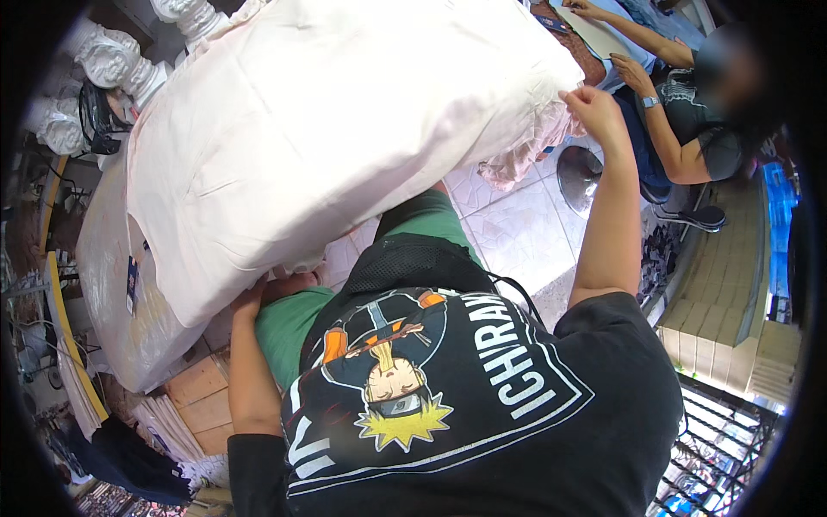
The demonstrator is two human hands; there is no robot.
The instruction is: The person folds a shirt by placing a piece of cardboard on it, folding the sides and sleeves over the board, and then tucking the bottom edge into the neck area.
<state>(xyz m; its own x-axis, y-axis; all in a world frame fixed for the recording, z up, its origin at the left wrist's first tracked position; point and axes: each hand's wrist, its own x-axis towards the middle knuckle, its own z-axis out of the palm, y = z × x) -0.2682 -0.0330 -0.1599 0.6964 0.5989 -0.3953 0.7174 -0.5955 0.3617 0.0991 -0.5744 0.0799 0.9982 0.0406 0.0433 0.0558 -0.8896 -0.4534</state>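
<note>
Pale pink cloth (345, 121) lies spread across the upper middle of the view, over a broad support hidden beneath it. Right hand (596, 114): thumb and fingers pressed together, pinching the cloth's right edge, just above a gathered ruffle (525, 151) that hangs down. Left hand (251, 299): at the near left edge, fingers partly covered by the cloth; grip cannot be told. Near edge slopes down from right to left, passing close to the person's legs. Left edge overhangs a plastic-wrapped piece (116, 276), little gap there. White ornate castings (112, 56) stand near the far left edge. Widest room is on the right: tiled floor (517, 228) between ruffle and round metal disc (579, 179). Co-worker (685, 121) sits near the far right corner, holding a pale sheet (599, 34).
</note>
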